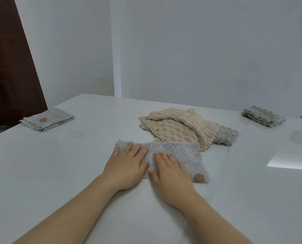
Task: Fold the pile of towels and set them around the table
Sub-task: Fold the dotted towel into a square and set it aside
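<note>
— Where do we have our hands?
— We press both flat on the grey dotted towel [182,155]: left hand [127,164] beside right hand [171,171].
— And behind it?
— We see a beige towel [178,125] heaped over a plain grey towel [226,136], with a left folded towel [48,119] and a right folded towel [263,116] at the white table's [76,173] far corners.

Bare indoor room (which kind is unclear): plain white walls [199,50], glossy white table [49,173]

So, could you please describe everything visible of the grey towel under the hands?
The grey towel is nubby, dotted cloth, folded into a rectangle on the table. A brownish tag sits at its near right corner. The left hand and right hand press flat on it; its far corner meets the beige towel.
</note>
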{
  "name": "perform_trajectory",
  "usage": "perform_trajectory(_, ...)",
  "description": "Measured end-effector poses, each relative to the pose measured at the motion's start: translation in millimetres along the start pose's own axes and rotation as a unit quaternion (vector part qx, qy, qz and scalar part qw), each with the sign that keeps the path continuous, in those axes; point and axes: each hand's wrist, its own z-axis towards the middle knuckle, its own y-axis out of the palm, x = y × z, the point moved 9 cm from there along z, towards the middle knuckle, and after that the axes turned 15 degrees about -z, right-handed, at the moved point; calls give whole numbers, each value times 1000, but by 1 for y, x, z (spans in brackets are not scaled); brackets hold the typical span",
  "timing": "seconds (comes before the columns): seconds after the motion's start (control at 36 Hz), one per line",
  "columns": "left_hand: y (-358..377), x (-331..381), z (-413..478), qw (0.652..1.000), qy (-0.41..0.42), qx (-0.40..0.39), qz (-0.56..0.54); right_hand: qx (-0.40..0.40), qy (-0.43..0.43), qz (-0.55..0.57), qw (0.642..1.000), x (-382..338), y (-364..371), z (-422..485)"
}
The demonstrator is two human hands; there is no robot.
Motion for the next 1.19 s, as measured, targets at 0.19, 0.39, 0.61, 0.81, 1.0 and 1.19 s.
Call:
perform_trajectory(0.19, 5, -12, -3, 998, -29, -46, -28, -26, 121, -14, 992, 68, 8, -9)
perform_trajectory(0.39, -9, 19, -5, 997, 41, 59, -24, 21, 229, -84, 970, 104, -13, -15)
perform_trajectory(0.61, 18, 25, 3, 999, 30, -36, -22, -40, 250, -1, 967, 109, -11, -13)
perform_trajectory(0.81, 19, 29, -9, 998, 33, -51, -34, -22, 259, 370, 892, 124, -4, -18)
perform_trajectory(1.0, 9, 18, -7, 998, 43, -31, -22, -4, 273, 474, 837, 144, -5, -26)
perform_trajectory(1.19, 15, 15, -7, 997, 47, -59, -22, -45, 267, 667, 694, 126, 3, -24)
